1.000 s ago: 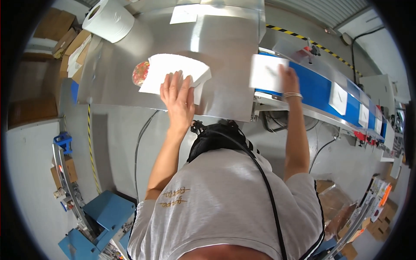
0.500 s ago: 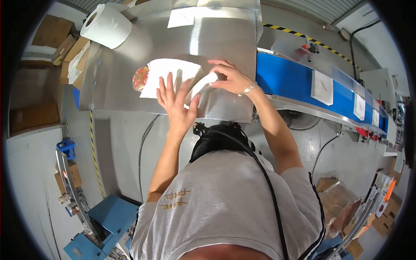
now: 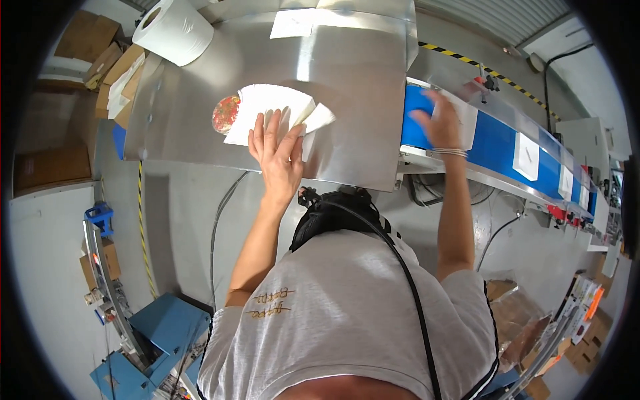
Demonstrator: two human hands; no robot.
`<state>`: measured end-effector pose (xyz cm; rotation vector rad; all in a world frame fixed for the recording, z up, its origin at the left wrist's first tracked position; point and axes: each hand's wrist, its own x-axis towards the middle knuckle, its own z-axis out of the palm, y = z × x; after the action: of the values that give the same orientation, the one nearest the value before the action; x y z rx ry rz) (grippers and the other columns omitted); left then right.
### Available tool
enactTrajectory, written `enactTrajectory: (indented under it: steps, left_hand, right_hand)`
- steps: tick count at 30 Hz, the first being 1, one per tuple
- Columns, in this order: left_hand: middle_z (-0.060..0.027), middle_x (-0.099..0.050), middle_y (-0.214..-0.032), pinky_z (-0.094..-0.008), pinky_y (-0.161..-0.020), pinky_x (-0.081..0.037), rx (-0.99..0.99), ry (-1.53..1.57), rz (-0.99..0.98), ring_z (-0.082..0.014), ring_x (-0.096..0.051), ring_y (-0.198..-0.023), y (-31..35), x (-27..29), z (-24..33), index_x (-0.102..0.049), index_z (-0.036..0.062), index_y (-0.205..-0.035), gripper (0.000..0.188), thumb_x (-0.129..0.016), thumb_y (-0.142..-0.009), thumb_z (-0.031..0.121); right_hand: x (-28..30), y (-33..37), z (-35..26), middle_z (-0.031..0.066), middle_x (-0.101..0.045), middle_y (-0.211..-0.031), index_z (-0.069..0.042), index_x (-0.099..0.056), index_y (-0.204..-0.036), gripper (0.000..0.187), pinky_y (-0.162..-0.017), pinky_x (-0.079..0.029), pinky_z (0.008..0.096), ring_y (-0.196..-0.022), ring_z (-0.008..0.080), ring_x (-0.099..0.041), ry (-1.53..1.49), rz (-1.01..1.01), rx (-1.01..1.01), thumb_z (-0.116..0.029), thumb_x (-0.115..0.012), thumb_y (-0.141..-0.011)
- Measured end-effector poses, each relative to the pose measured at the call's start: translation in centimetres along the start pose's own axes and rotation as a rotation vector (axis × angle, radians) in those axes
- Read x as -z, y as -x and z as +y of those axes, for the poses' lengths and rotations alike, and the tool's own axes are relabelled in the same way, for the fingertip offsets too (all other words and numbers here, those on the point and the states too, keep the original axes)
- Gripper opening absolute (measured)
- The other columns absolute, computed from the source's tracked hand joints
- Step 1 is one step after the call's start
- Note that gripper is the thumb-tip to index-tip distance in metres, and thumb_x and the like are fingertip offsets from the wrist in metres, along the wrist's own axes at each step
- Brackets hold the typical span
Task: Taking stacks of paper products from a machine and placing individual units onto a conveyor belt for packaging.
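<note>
On the metal table lies a fanned stack of white flat paper pieces [image 3: 273,100]; I cannot tell whether they are sheets or envelopes. A round, red-patterned object [image 3: 226,115] touches the stack's left end. My left hand [image 3: 277,157] rests on the stack's near right part, fingers stretched out and open. Over the near end of the blue conveyor belt [image 3: 497,152] is my right hand [image 3: 443,127], fingers apart and slightly blurred. Beside and partly beneath it, a white flat piece [image 3: 468,125] lies on the belt, partly hidden by the hand.
Farther along the belt lie several more white pieces [image 3: 526,157] under a clear guard. A large white paper roll [image 3: 175,33] stands at the table's far left, beside cardboard boxes [image 3: 120,83]. Another white sheet [image 3: 292,23] lies at the table's far edge.
My right hand has moved right, from the stack to the belt, and a white piece now lies there by it. The left hand stays on the stack, whose right end is spread.
</note>
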<state>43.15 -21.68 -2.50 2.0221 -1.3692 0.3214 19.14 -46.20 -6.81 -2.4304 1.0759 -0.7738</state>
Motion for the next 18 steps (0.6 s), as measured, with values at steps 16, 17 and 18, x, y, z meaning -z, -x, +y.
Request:
enactTrajectory:
  steps: [16,17,18]
  left_hand:
    - [-0.0112,-0.049,-0.133,-0.0452,-0.106,-0.029,-0.007,-0.05,-0.014,-0.0333,-0.037,-0.13,-0.7,0.4,-1.7,-0.062,0.0114,-0.118,0.034,-0.064,-0.084,0.009]
    - [-0.0102,-0.051,-0.131,-0.0449,-0.105,-0.03,-0.015,-0.057,0.006,-0.0329,-0.039,-0.128,-0.7,0.3,-1.6,-0.063,0.011,-0.117,0.033,-0.063,-0.084,0.006]
    - [-0.0103,-0.051,-0.131,-0.0448,-0.105,-0.031,-0.016,-0.064,0.002,-0.0329,-0.039,-0.128,-0.7,0.3,-1.5,-0.063,0.0109,-0.116,0.033,-0.063,-0.084,0.005]
  right_hand:
    - [-3.6,0.4,-0.2,0.0075,-0.059,-0.076,0.003,-0.056,-0.089,0.042,-0.066,-0.044,0.0267,-0.072,0.0123,-0.053,-0.61,-0.007,-0.588,-0.039,-0.063,-0.087]
    - [-3.4,0.6,0.4,0.0094,-0.06,-0.076,0.002,-0.057,-0.089,0.041,-0.065,-0.045,0.028,-0.07,0.0134,-0.054,-0.529,-0.002,-0.603,-0.038,-0.065,-0.085]
    - [-3.1,0.8,0.3,0.0098,-0.06,-0.075,0.001,-0.057,-0.09,0.04,-0.065,-0.045,0.0285,-0.069,0.0138,-0.054,-0.497,0.017,-0.523,-0.038,-0.066,-0.085]
